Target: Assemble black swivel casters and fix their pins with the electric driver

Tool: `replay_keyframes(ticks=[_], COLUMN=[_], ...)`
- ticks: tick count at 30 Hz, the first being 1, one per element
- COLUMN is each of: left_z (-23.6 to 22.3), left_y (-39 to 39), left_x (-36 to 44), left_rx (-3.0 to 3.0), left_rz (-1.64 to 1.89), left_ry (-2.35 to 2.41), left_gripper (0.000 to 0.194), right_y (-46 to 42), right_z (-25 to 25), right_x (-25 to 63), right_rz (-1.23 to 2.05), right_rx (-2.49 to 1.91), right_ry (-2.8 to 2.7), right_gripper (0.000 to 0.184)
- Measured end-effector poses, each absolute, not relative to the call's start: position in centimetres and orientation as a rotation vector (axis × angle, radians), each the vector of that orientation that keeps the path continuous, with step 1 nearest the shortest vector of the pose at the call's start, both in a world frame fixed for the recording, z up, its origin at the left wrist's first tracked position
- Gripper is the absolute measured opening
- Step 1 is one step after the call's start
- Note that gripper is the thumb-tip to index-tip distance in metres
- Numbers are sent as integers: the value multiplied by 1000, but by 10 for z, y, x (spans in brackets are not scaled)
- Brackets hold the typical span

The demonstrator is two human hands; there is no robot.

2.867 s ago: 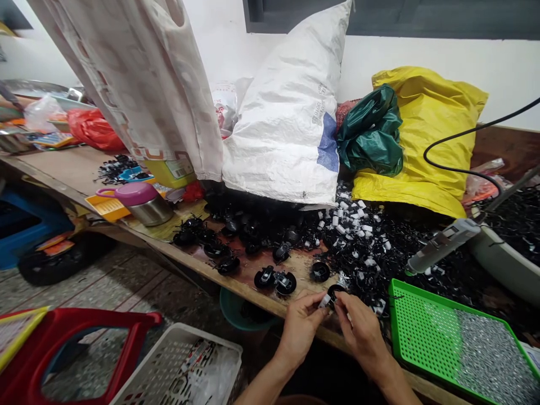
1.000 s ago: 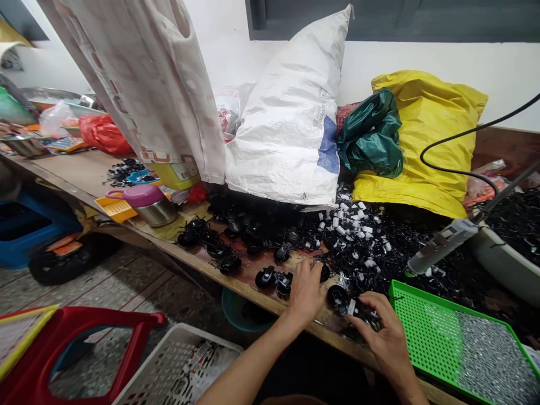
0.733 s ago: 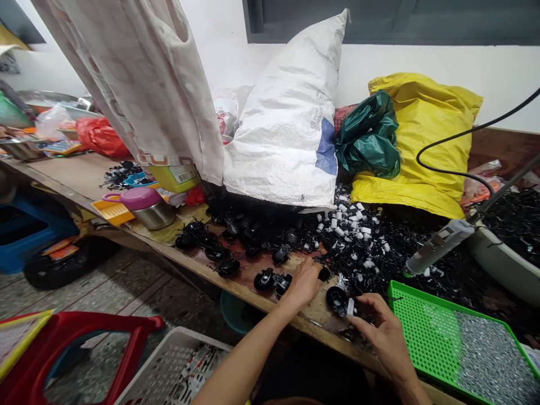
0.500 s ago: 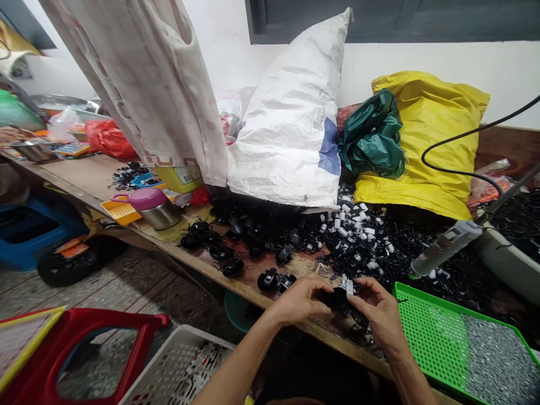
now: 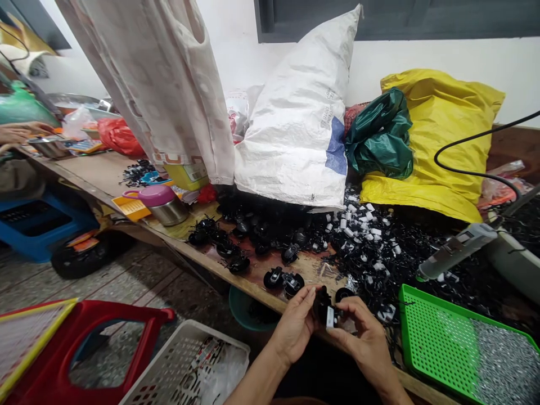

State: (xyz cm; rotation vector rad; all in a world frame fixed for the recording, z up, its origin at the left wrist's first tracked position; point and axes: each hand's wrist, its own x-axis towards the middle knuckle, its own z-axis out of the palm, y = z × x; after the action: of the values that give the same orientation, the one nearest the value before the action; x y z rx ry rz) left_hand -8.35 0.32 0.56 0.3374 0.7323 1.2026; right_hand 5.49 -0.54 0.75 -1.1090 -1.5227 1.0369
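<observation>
My left hand (image 5: 295,326) is closed on a black plastic part (image 5: 323,298), held up over the table's front edge. Between thumb and fingers of my right hand (image 5: 363,332) is a small white block (image 5: 330,317), which is against the black part or very close to it; I cannot tell whether they are joined. A round black piece (image 5: 345,293) lies just beyond my fingers. To the left, several rounded black assemblies (image 5: 283,279) rest on the wooden table (image 5: 310,269).
Behind lies a heap of small white and black pieces (image 5: 363,230). A grey powered screwdriver (image 5: 458,251) leans at right, near a green perforated tray (image 5: 439,343) holding small metal pieces. A steel cup (image 5: 166,208) stands left; a co-worker's hands (image 5: 21,132) show at far left.
Both hands have drawn closer to the table's front edge, bringing the black part and white block with them. The black part is now raised upright in my left fingers. The view has shifted slightly.
</observation>
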Motion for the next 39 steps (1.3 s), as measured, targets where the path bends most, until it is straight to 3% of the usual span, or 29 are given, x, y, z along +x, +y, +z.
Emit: replay_keyframes(ticks=[8, 14, 19, 26, 29, 34, 39], left_z=[4, 11, 10, 6, 8, 8, 6], left_y=[-8, -11, -12, -8, 14, 63, 80], left_x=[-77, -75, -67, -63, -71, -82, -76], left_rx=[437, 729, 972, 927, 1063, 1435, 1629], left_rz=[1041, 1004, 972, 1013, 1097, 1113, 991], left_ry=[790, 875, 1010, 1032, 1176, 1574, 1798], left_gripper=[28, 25, 26, 21, 22, 26, 31], right_y=[4, -3, -12, -12, 9, 66, 100], right_z=[9, 4, -9, 6, 13, 10, 10], right_x=[67, 77, 77, 89, 102, 116, 123], right_rz=[907, 709, 480, 785, 825, 363, 194], right_rx=[-1168, -1147, -1090, -1057, -1156, -1433, -1573], right_ry=[-1798, -1995, -2070, -2109, -2055, -2070, -2118], right_gripper=[17, 16, 31, 37, 31, 20, 22])
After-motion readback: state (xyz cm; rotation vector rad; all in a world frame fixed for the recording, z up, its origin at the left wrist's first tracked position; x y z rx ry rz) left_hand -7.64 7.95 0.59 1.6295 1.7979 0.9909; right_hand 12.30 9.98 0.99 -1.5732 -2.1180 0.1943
